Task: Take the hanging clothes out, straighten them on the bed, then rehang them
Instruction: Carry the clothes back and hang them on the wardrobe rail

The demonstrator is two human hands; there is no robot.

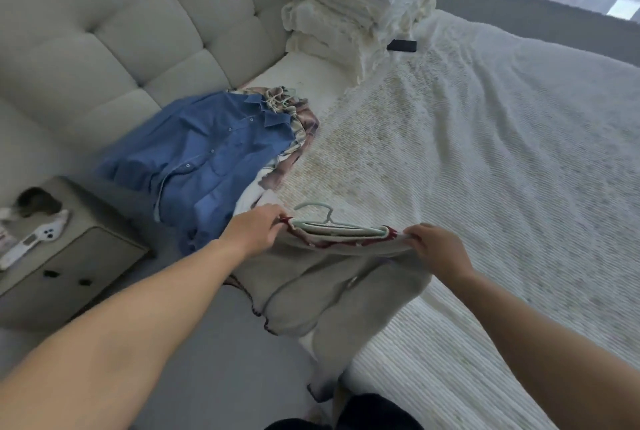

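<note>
Two hands, the left hand (264,224) and right hand (433,242), each pinch a shoulder of the grey red-trimmed sweater (332,287) on its pale green hanger (337,227) at the bed (502,152) edge. Best pull evenly outward, keeping both shoulders seated.

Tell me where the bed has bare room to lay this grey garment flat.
Free: the white ribbed bedspread right of the grey garment with dark red trim, below the black phone. Crowded: the blue denim shirt pile by the headboard and the folded cream blankets.
</note>
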